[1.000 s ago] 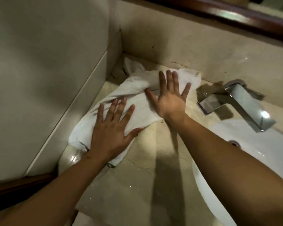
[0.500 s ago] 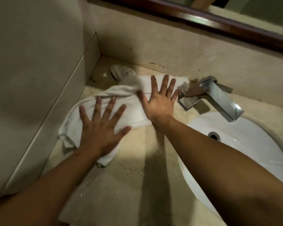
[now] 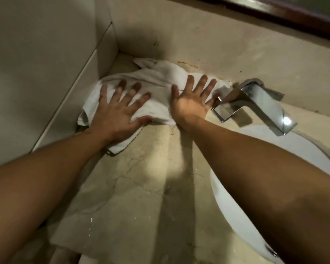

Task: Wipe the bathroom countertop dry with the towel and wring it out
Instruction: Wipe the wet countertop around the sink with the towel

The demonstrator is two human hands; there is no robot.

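Not much of the person on show here, just two arms, bare as far up as you can see. The bare left forearm (image 3: 46, 178) and bare right forearm (image 3: 265, 168) look smooth and fairly slim, wrists bare too. The bare left hand (image 3: 118, 115) is blurry around the fingertips. The bare right hand (image 3: 191, 103) is sharper, with long slim fingers (image 3: 189, 85), nails too small to make out.

The crumpled white cotton towel (image 3: 160, 80) is hidden beneath the flat left hand (image 3: 118, 113) and right hand (image 3: 191, 105), whose fingertips (image 3: 122, 83) blur, while the right forearm and frame edge cut off the white oval basin (image 3: 297, 147).
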